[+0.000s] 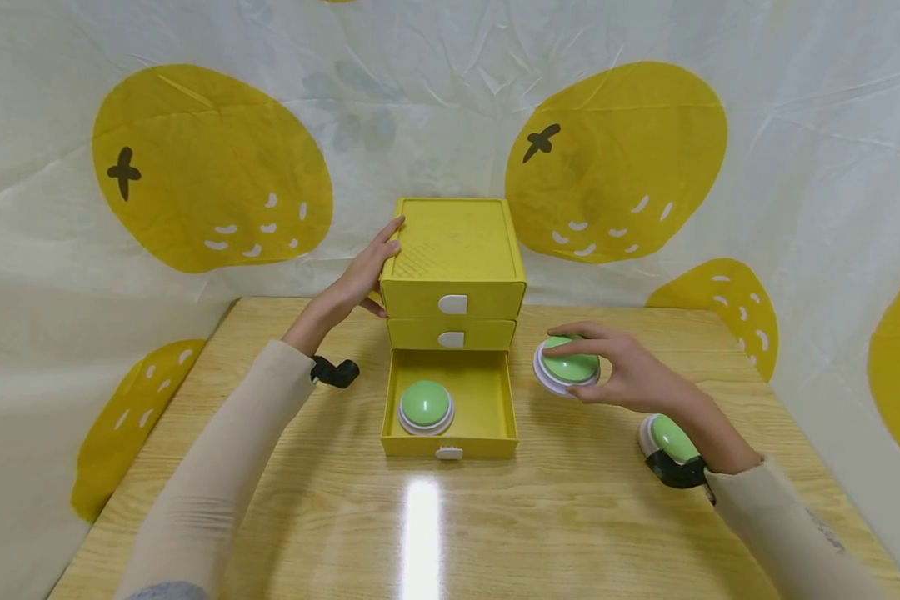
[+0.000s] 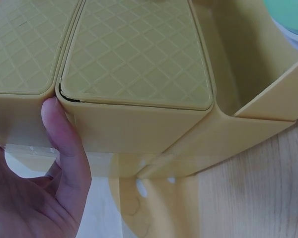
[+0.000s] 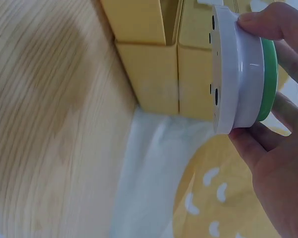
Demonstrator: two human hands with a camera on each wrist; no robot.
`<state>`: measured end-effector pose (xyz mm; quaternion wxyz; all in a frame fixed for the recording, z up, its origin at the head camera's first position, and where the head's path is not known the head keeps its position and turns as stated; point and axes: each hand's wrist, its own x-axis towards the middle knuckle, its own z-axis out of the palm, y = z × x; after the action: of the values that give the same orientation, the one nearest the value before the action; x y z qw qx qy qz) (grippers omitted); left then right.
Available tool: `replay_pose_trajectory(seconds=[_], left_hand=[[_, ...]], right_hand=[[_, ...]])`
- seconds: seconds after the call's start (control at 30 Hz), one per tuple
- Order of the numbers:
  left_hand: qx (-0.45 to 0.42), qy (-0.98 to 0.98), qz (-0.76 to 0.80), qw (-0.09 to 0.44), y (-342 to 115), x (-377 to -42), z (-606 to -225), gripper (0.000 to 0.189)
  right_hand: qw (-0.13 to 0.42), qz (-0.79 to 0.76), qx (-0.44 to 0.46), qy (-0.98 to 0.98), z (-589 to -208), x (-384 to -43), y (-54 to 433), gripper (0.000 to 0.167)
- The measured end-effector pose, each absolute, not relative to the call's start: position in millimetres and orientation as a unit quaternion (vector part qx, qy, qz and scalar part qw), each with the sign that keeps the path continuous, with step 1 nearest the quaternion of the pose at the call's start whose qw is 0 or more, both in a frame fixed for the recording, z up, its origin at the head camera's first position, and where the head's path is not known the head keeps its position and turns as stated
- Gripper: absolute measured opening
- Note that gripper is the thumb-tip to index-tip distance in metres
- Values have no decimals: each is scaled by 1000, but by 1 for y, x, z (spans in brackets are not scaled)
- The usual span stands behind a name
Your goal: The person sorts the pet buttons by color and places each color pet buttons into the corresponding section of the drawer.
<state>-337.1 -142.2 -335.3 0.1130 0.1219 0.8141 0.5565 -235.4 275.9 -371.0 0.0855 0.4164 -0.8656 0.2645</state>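
A yellow three-drawer box [image 1: 457,242] stands on the table, its bottom drawer [image 1: 487,408] pulled out. Inside that drawer sits a green push button with a white base [image 1: 425,405]. My left hand [image 1: 363,275] rests against the box's left side, and the left wrist view shows its thumb [image 2: 62,129] touching the yellow wall. Right of the box, my right hand [image 1: 618,367] grips a second green push button [image 1: 573,367] by its rim. In the right wrist view that button's white base [image 3: 228,69] is held off the table.
A third green push button [image 1: 671,437] lies on the wooden table [image 1: 570,525] beneath my right wrist, which partly covers it. The two upper drawers [image 1: 487,297] are closed. A white curtain with yellow fruit prints [image 1: 420,92] hangs close behind the box and at both sides.
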Motion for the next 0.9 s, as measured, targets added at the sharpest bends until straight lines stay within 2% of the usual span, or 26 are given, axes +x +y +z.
replay_pose_trajectory(seconds=[0.57, 0.9], left_hand=[[118, 815, 557, 110, -142, -337, -336, 51], [115, 813, 560, 111, -142, -339, -336, 51]], right_hand=[[0, 307, 472, -826, -375, -237, 207, 50], [-21, 308, 469, -827, -378, -242, 185, 49]])
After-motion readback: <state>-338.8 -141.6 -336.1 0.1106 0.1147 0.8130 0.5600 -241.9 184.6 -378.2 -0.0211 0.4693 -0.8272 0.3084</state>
